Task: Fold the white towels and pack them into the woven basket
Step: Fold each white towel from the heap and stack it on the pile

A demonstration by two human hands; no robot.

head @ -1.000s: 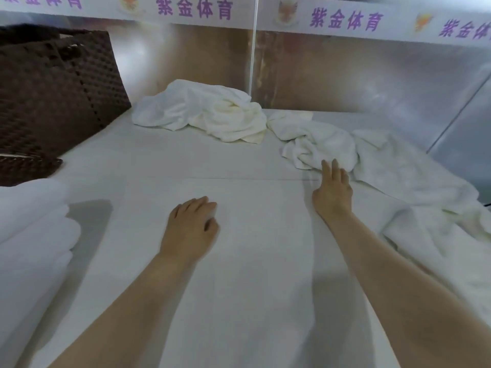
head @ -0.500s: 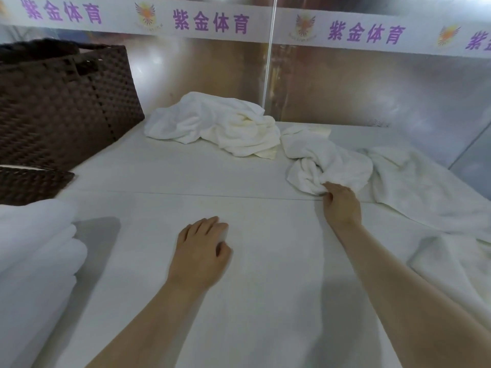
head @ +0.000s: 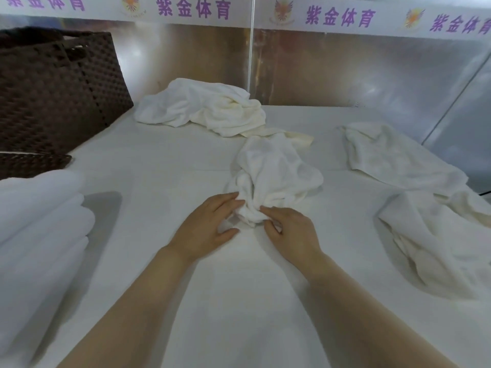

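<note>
At the middle of the white bench (head: 164,166), a crumpled white towel (head: 273,176) is held at its near end by both hands. The left hand (head: 210,227) is laid palm down beside the bunched cloth, its fingers (head: 225,201) stretched nearly straight and close together, their tips touching the towel, while the thumb is spread out to the side on the bench. The right hand (head: 292,232) is set just beside it, and a fold of the towel is pinched between its curled fingers (head: 268,209) and thumb. The rest of the towel is heaped away from the person, towards the far wall.

A second rumpled pile of towels (head: 202,107) is seen at the back of the bench, close to the wall. Two more loose towels (head: 398,155) are spread along the right side, well apart from the hands. At the near left edge, a stack of folded towels (head: 39,221) is seen, blurred. The dark woven basket (head: 53,88) is stood at the far left, beside the bench; its inside cannot be seen.
</note>
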